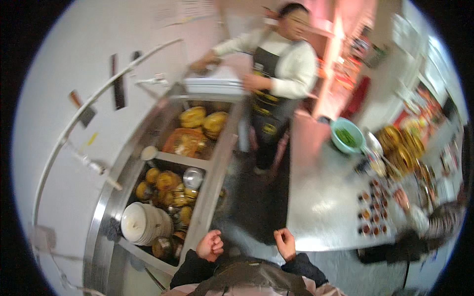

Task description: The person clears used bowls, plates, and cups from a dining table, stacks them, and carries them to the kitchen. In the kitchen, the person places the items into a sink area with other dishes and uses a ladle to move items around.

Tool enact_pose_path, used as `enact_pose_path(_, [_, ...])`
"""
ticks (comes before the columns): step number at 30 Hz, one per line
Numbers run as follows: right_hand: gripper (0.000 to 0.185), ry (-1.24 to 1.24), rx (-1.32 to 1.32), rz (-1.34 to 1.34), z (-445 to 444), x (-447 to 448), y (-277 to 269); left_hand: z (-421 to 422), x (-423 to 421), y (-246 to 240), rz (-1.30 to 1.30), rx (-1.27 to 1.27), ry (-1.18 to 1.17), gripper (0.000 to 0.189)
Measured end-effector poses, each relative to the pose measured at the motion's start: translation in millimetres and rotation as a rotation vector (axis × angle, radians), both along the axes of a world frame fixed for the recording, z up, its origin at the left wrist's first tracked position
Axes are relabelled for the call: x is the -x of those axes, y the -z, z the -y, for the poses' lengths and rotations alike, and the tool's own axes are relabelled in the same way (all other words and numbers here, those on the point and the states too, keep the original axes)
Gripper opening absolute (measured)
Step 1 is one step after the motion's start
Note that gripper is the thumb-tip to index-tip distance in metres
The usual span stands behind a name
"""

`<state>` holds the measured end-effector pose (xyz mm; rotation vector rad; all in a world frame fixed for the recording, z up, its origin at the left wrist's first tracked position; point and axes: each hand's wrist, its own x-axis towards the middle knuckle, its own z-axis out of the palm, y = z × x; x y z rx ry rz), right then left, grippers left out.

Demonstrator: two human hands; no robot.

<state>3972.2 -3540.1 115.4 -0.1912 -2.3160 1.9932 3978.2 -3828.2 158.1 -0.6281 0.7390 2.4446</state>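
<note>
My left hand (210,245) hangs loosely curled beside the front rim of a stainless steel sink (216,181), and nothing shows in it. My right hand (285,244), also curled and holding nothing visible, is near the corner of a steel worktable (322,207). In the near basin a stack of white plates (135,224) leans next to several yellow-brown bowls (168,180) and a round metal container (193,178). The far basin holds an orange plastic basket (185,142) with pale scraps and several yellow dishes (192,117).
A co-worker (285,70) in a dark apron stands beyond the sink, hands at a white box-like object (213,85). Another person's hand (401,198) reaches over several small cups (374,211). A turquoise bowl of chopped greens (346,136) rests on the worktable. A cleaver (86,113) hangs on the wall.
</note>
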Motion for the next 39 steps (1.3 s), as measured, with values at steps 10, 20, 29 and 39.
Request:
enact_pose_path(10, [0.024, -0.208, 0.024, 0.001, 120.6, 82.7, -23.7, 99.8, -16.7, 27.5, 0.071, -0.034, -0.336, 0.019])
enact_pose_path(20, [0.023, -0.33, 0.197, 0.17, 179.9, 174.1, -10.5, 138.6, 20.5, 84.4, -0.345, -0.256, -0.512, 0.028])
enact_pose_path(29, [0.03, -0.196, 0.26, 0.331, 147.0, 341.1, 5.3, 119.5, 181.2, 73.7, -0.552, -0.392, -0.378, 0.058])
enact_pose_path(39, [0.037, 0.106, 0.112, -0.027, 15.3, 604.1, 13.5, 37.9, 524.1, 72.1, -0.852, -0.514, -0.043, 0.044])
